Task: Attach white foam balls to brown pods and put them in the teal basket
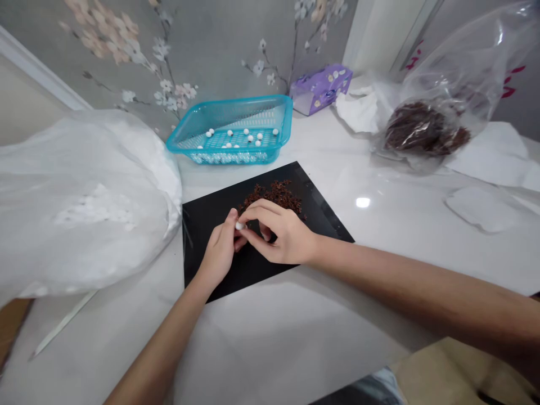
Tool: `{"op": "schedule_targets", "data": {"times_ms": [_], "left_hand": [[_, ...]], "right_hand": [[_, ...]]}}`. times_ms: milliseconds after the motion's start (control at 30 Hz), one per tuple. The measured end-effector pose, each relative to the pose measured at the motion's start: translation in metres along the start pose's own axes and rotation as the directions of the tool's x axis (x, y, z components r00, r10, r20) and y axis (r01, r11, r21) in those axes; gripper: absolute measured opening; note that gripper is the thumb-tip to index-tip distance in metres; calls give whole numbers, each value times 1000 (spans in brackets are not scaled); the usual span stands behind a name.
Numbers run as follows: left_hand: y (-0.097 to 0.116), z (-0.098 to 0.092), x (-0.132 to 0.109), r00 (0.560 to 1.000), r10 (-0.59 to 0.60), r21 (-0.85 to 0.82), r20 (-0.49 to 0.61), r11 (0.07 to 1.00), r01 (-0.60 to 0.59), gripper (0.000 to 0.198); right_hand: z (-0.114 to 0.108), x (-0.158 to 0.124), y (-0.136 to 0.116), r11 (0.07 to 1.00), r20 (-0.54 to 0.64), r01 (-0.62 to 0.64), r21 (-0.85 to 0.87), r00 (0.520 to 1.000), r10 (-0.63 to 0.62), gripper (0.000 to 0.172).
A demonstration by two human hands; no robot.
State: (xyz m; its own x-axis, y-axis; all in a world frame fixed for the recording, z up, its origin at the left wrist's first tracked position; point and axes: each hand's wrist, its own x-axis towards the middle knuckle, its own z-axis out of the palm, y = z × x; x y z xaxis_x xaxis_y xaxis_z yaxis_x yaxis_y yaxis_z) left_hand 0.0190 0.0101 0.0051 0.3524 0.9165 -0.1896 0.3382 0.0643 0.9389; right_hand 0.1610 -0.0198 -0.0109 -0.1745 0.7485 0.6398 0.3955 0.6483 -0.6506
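Observation:
Between my two hands is a small white ball [240, 225], pinched at the fingertips above a black mat [223, 278]. My left hand [220, 250] holds it from the left, thumb uppermost. From the right, my right hand [280, 233] closes its thumb and index finger on the same ball. Just beyond my right hand lies a loose heap of reddish-brown flakes [276, 194] on the mat. Behind the mat stands a blue plastic basket [230, 157] with several similar white balls, some showing a dark spot.
A large translucent bag [105, 247] with white pieces inside fills the left side. At the back right are a clear bag of brown flakes [426, 129], a purple tissue pack [323, 89] and crumpled white tissue [358, 112]. A pale stick [63, 325] lies at front left.

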Motion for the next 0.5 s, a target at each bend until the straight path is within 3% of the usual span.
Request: {"op": "schedule_targets", "data": {"times_ms": [233, 500], "left_hand": [[-2, 1, 1, 999, -7, -87, -43, 996, 3, 44], [-2, 1, 0, 999, -17, -32, -34, 999, 15, 48]], "right_hand": [[2, -1, 3, 1000, 3, -9, -3, 1000, 9, 24], [3, -1, 5, 999, -2, 22, -24, 1000, -23, 15]]}}
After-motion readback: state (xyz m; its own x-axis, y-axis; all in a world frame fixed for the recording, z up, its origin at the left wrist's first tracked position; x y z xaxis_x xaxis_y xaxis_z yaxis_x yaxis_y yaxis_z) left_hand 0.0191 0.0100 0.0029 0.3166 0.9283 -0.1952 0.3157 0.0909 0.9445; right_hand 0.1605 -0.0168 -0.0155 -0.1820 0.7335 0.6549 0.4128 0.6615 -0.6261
